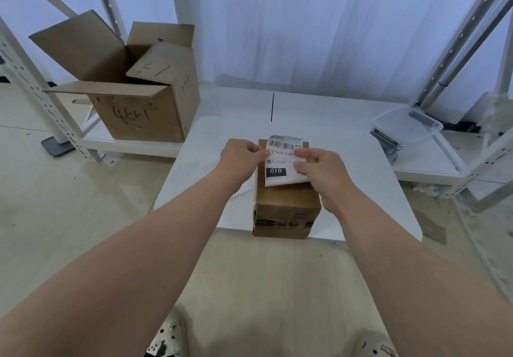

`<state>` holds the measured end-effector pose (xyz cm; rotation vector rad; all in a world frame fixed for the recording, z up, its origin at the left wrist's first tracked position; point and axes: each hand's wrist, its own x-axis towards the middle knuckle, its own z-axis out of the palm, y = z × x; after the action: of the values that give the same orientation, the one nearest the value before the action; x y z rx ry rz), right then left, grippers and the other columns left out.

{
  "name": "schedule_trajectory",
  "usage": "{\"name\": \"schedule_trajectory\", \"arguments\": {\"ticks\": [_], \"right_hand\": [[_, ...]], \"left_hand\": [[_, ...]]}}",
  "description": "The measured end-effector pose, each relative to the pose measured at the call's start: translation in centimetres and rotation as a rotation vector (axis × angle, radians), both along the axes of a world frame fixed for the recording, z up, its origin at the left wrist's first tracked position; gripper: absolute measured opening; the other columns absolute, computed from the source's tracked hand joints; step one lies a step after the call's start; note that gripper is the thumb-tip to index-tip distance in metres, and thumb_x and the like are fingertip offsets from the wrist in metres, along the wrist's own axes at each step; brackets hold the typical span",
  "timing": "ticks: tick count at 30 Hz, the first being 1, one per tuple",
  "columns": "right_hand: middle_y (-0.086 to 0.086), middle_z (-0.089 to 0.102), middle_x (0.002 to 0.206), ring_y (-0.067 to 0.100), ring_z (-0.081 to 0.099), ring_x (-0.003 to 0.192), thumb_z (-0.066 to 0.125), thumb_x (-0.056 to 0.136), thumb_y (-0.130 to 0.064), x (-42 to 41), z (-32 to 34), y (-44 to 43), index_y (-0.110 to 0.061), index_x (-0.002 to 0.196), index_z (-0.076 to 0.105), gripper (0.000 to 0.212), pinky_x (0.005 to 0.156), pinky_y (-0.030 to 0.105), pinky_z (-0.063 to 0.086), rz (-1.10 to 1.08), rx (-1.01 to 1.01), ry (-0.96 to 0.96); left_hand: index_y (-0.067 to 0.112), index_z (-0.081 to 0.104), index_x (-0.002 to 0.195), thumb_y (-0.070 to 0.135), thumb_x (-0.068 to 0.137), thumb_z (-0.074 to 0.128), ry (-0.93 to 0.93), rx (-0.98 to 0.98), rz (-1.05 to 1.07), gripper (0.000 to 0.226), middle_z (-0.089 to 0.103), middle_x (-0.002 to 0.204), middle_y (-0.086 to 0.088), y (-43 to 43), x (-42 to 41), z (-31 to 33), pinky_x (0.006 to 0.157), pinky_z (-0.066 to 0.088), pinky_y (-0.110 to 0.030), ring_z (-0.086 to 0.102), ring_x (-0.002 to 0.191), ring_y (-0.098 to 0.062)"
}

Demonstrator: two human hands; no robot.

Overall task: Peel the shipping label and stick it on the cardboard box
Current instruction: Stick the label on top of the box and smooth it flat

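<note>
A small taped cardboard box [286, 208] stands near the front edge of a white table [211, 168]. Just above its top I hold a white shipping label [280, 162] printed with a barcode and a black "010" block. My left hand [240, 158] pinches the label's left edge. My right hand [322, 173] pinches its right side, fingers curled over the paper. The label's lower edge curls up off the box top. Whether any part of the label touches the box, I cannot tell.
A large open cardboard box [138, 98] with handwriting sits on a low white shelf at the left. A clear plastic tub [406, 127] and some dark items lie on the shelf at the right. Metal rack posts [41, 98] flank both sides.
</note>
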<state>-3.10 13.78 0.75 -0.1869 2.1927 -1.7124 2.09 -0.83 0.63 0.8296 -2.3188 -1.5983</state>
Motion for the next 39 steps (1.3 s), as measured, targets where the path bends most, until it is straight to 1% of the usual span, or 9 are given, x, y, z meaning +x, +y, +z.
{"name": "schedule_trajectory", "arguments": {"ticks": [5, 10, 15, 21, 26, 29, 31, 36, 39], "right_hand": [[0.009, 0.061, 0.121, 0.022, 0.064, 0.098, 0.06, 0.088, -0.004, -0.2, 0.0, -0.1, -0.012, 0.112, 0.064, 0.025, 0.067, 0.02, 0.053, 0.013, 0.088, 0.076], [0.007, 0.059, 0.115, 0.027, 0.061, 0.105, 0.063, 0.087, -0.011, -0.6, -0.3, -0.2, -0.018, 0.101, 0.063, 0.016, 0.087, 0.037, 0.055, -0.001, 0.215, 0.161], [0.005, 0.062, 0.105, 0.024, 0.063, 0.097, 0.063, 0.087, -0.013, -0.9, -0.3, -0.1, -0.016, 0.098, 0.066, 0.012, 0.07, 0.026, 0.049, -0.018, 0.248, 0.183], [0.005, 0.065, 0.101, 0.022, 0.064, 0.095, 0.064, 0.086, -0.012, -1.1, -0.5, -0.2, -0.015, 0.095, 0.067, 0.01, 0.076, 0.029, 0.051, -0.041, 0.293, 0.229], [0.004, 0.065, 0.103, 0.021, 0.063, 0.097, 0.068, 0.083, -0.014, -1.4, -0.6, -0.3, -0.017, 0.092, 0.066, 0.009, 0.085, 0.033, 0.053, -0.062, 0.322, 0.254], [0.003, 0.064, 0.103, 0.02, 0.062, 0.096, 0.068, 0.082, -0.015, -1.5, -0.7, -0.4, -0.017, 0.091, 0.066, 0.009, 0.087, 0.036, 0.053, -0.082, 0.326, 0.252], [0.001, 0.061, 0.099, 0.02, 0.06, 0.095, 0.067, 0.083, -0.015, -1.5, -0.8, -0.4, -0.018, 0.09, 0.065, 0.007, 0.083, 0.033, 0.052, -0.099, 0.318, 0.245], [-0.002, 0.057, 0.092, 0.023, 0.063, 0.097, 0.069, 0.08, -0.016, -1.5, -0.8, -0.4, -0.019, 0.085, 0.063, 0.009, 0.085, 0.042, 0.055, -0.138, 0.283, 0.208], [0.001, 0.059, 0.097, 0.023, 0.063, 0.099, 0.07, 0.08, -0.015, -1.5, -0.7, -0.4, -0.017, 0.089, 0.062, 0.013, 0.086, 0.04, 0.054, -0.124, 0.309, 0.216]], "left_hand": [[0.013, 0.056, 0.082, 0.018, 0.093, 0.056, 0.028, -0.015, -0.078, 0.012, 0.067, 0.09, -0.009, 0.4, -0.2, 0.1, 0.061, 0.045, -0.024, 0.058, 0.069, -0.015], [0.012, 0.051, 0.087, 0.017, 0.096, 0.052, 0.023, -0.011, -0.096, 0.01, 0.065, 0.086, -0.008, 0.7, -0.3, 0.3, 0.054, 0.046, -0.021, 0.057, 0.059, -0.012], [0.016, 0.049, 0.084, 0.014, 0.09, 0.062, 0.009, 0.009, -0.121, 0.015, 0.063, 0.092, -0.004, 0.6, -0.3, 0.2, 0.06, 0.052, -0.021, 0.061, 0.072, -0.01], [0.012, 0.052, 0.086, 0.011, 0.085, 0.067, -0.024, -0.043, -0.084, 0.016, 0.064, 0.089, -0.006, 0.5, -0.5, -0.1, 0.072, 0.056, -0.033, 0.063, 0.074, -0.018], [0.015, 0.048, 0.077, 0.012, 0.086, 0.067, -0.029, -0.074, -0.043, 0.021, 0.061, 0.082, -0.003, 0.6, -0.8, 0.0, 0.06, 0.053, -0.024, 0.061, 0.064, -0.014], [0.015, 0.05, 0.08, 0.014, 0.087, 0.066, -0.036, -0.143, -0.048, 0.018, 0.064, 0.092, -0.007, 0.6, -0.9, -0.1, 0.066, 0.056, -0.028, 0.065, 0.076, -0.02], [0.015, 0.051, 0.081, 0.014, 0.087, 0.066, -0.035, -0.163, -0.057, 0.016, 0.064, 0.094, -0.008, 0.5, -0.8, -0.2, 0.061, 0.055, -0.025, 0.065, 0.08, -0.021], [0.015, 0.05, 0.073, 0.01, 0.087, 0.065, -0.03, -0.107, -0.061, 0.021, 0.06, 0.078, -0.005, 0.2, -0.8, -0.3, 0.052, 0.051, -0.019, 0.058, 0.06, -0.014], [0.013, 0.051, 0.072, 0.009, 0.087, 0.065, -0.041, -0.102, -0.057, 0.021, 0.059, 0.073, -0.005, 0.2, -0.8, -0.4, 0.054, 0.053, -0.02, 0.057, 0.057, -0.013]]}}
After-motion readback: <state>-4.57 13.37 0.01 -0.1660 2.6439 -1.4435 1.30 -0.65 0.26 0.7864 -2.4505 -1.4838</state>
